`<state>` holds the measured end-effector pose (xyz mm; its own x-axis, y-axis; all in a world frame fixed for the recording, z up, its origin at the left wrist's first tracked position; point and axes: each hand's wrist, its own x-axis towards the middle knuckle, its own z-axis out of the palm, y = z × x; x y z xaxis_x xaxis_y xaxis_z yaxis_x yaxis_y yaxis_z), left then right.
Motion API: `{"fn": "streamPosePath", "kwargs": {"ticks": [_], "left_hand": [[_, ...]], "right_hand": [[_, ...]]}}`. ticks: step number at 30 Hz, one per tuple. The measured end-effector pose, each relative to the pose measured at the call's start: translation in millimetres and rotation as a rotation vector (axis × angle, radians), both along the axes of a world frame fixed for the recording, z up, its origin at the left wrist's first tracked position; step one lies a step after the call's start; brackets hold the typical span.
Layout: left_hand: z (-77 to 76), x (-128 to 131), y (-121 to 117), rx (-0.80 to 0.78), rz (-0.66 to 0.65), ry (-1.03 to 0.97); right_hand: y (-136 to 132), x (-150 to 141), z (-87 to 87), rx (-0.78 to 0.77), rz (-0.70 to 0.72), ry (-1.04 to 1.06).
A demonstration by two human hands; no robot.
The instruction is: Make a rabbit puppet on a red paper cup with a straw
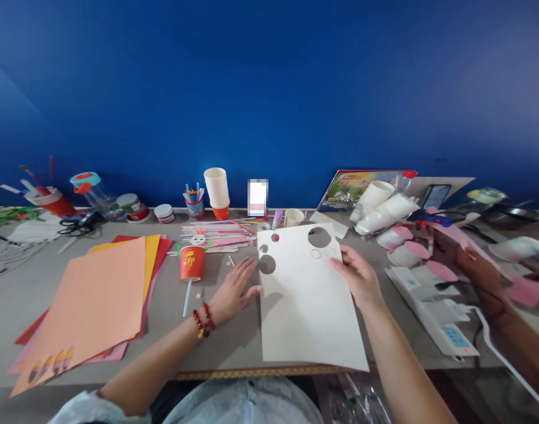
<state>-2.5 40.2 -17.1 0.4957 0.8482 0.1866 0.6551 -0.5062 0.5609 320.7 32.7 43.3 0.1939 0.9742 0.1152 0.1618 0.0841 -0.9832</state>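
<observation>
1. Held hole-cut white paper sheet (311,318) right of lower centre, long axis running up the frame.
2. Pinched its upper-right edge with right hand (361,281).
3. Rested left hand (234,290) beside left edge, thumb spread, pinching nothing.

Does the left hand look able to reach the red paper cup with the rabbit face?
Probably yes: the left hand lies open beside the red paper cup, with only small white scraps nearby.

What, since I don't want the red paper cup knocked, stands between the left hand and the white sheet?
Nothing visible: the left hand lies right beside the left edge of the white sheet; whether they touch is unclear. The red paper cup is on the hand's other side.
</observation>
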Motion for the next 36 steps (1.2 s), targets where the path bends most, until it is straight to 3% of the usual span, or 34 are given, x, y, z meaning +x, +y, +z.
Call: {"fn": "streamPosePath", "kwargs": {"ticks": [4, 7, 11, 15, 17, 20, 24, 28, 31, 33, 36], "left_hand": [[9.1, 8, -2, -0.425, 0.057, -0.524], [15.9, 7, 0, -0.584, 0.162, -0.654], [25.5, -5, 3, -0.444, 0.272, -0.623], [30.9, -21, 3, -0.354, 0.297, -0.574], [31.3, -26, 2, -0.34, 0.31, -0.56], [31.1, -32, 0, -0.347, 0.336, -0.545], [31.3, -35, 1, -0.324, 0.338, -0.544], [31.4, -35, 2, -0.318, 0.313, -0.53], [32.2, -35, 1, -0.304, 0.306, -0.519], [33.2, -36, -1, -0.293, 0.303, -0.51], [35.8, -38, -2, -0.288, 0.302, -0.506]], "right_hand": [[-12, -30, -7.5, 0.087, -0.114, -0.042], [-12, -42, -20.1, 0.097, -0.098, -0.102], [-4, -17, -29.5, 0.086, -0.031, -0.336], [-3, 31, -43.3, -0.029, -0.175, -0.959], [-8, 47, -53.8, -0.038, -0.145, -1.191], [-18, 55, -64.8, 0.046, -0.089, -1.336], [-24, 56, -62.3, 0.027, -0.083, -1.411], [-22, 56, -52.7, -0.086, 0.0, -1.388], [-20, 59, -47.8, -0.201, -0.043, -1.239], [-21, 60, -45.1, -0.277, -0.03, -0.981], [-30, 52, -39.7, -0.34, 0.099, -0.349]]}}
